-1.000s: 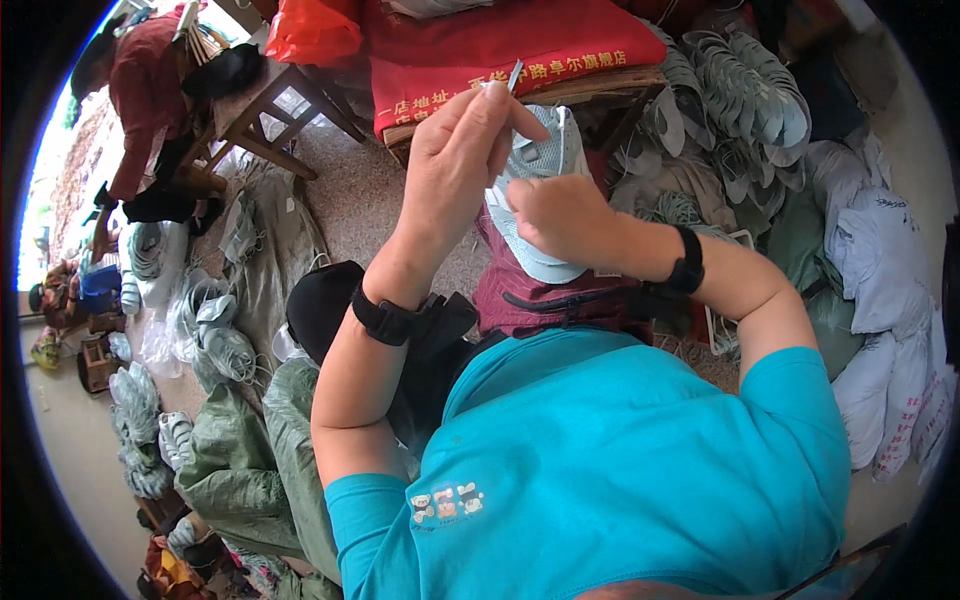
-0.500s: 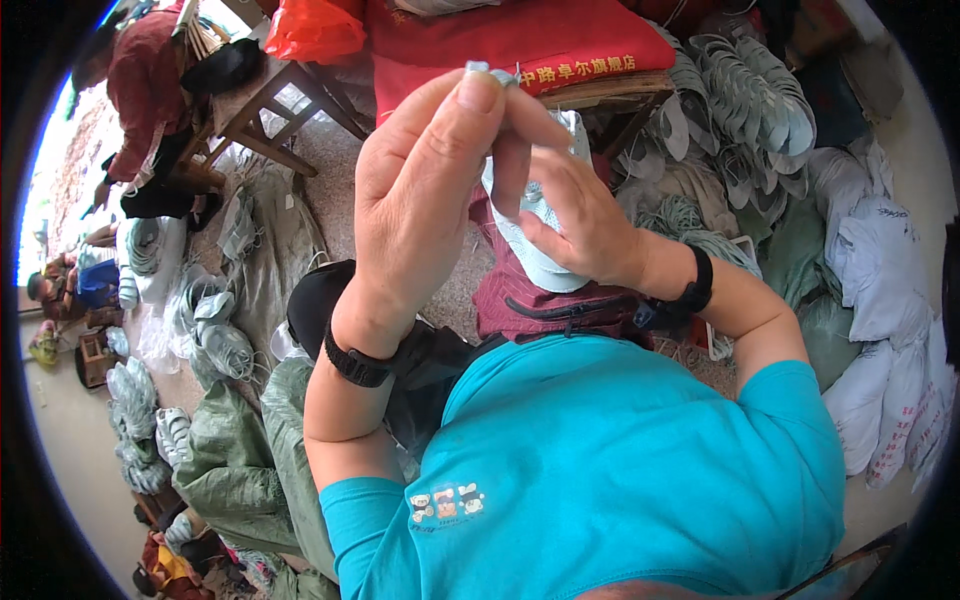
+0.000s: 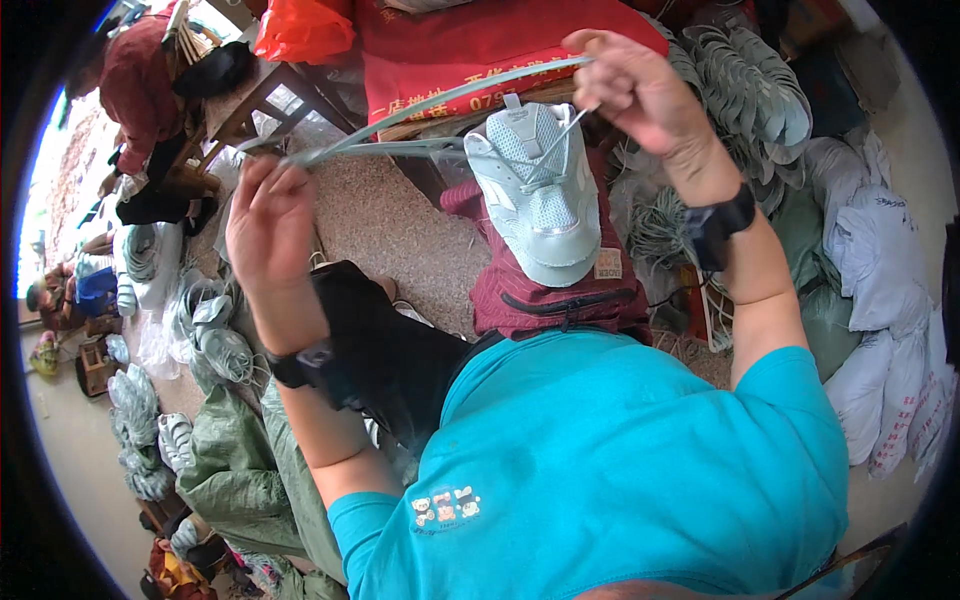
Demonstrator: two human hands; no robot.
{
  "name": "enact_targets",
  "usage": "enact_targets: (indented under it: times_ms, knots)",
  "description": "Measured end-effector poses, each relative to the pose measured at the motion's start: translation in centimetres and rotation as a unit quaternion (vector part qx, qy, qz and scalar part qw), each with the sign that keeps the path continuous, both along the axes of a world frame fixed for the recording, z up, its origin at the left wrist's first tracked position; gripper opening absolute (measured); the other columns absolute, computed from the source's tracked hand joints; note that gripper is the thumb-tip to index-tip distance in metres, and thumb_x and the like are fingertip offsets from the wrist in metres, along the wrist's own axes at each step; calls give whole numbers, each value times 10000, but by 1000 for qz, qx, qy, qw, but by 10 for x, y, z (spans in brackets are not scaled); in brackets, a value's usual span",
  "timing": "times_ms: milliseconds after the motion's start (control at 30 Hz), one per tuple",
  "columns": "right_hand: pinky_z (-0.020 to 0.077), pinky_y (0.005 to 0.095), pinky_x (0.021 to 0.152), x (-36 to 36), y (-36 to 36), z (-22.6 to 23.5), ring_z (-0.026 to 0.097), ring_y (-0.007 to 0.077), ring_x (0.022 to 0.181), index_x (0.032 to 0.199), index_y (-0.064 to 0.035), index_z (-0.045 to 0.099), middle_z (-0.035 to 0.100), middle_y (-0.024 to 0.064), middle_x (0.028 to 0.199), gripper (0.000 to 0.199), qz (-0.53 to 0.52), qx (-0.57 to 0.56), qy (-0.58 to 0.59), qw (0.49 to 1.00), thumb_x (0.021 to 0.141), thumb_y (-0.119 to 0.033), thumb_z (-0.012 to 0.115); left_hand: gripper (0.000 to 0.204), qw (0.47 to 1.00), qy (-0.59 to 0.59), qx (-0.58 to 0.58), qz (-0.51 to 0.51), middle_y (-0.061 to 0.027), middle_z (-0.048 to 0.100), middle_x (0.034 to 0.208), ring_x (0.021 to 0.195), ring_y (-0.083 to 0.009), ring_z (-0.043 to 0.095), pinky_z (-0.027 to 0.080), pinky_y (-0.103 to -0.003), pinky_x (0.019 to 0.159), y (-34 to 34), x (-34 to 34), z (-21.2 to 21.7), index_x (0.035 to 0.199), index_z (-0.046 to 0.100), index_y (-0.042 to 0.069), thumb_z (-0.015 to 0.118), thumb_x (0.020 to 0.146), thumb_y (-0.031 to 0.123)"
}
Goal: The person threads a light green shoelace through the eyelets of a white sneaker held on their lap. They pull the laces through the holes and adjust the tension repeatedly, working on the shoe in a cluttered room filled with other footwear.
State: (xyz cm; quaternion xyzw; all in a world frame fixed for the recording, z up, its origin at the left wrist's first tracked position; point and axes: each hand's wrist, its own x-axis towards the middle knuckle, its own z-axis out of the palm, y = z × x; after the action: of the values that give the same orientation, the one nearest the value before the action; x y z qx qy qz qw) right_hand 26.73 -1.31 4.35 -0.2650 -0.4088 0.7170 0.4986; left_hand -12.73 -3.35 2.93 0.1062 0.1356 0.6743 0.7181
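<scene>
A pale grey-green shoe upper (image 3: 545,215) rests on my lap, toe toward me. Its tongue and part of its lacing are in sight. From it a long shoelace (image 3: 430,105) runs up, stretched between my two hands. Out to the left, my left hand (image 3: 268,220) is closed round the lace, slightly smeared by motion. My right hand (image 3: 640,95), above and right of the shoe upper, pinches the lace with the fingertips. Both hands are raised clear of the shoe upper itself.
A red cloth (image 3: 500,45) covers a wooden bench beyond my knees. Bundles of pale shoe parts (image 3: 750,90) hang at the right, near stuffed white sacks (image 3: 885,270). Green sacks (image 3: 240,470) lie at the left. A person in a red top (image 3: 145,85) works at far left.
My hands were close together over the shoe upper and are now spread wide apart. The lace has been drawn out between them, and the shoe upper is now uncovered.
</scene>
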Motion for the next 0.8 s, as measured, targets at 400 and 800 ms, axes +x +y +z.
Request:
enact_targets:
  times_ms: [400, 800]
  knots:
    - [319, 244, 453, 365, -4, -135, 317, 111, 458, 1196, -36, 498, 356, -23, 619, 290, -408, -360, 62, 837, 939, 18, 377, 224, 919, 177, -74, 345, -201, 660, 944, 919, -330, 646, 517, -460, 906, -45, -323, -109, 894, 544, -18, 364, 990, 74]
    - [309, 224, 430, 132, -38, -132, 408, 49, 513, 1109, -38, 612, 625, 17, 848, 221, -242, -140, -394, 876, 943, -176, 568, 263, 871, 489, 18, 39, -207, 648, 1166, 1003, -240, 659, 526, -355, 920, -23, 25, -61, 1200, 556, -35, 532, 1002, 137]
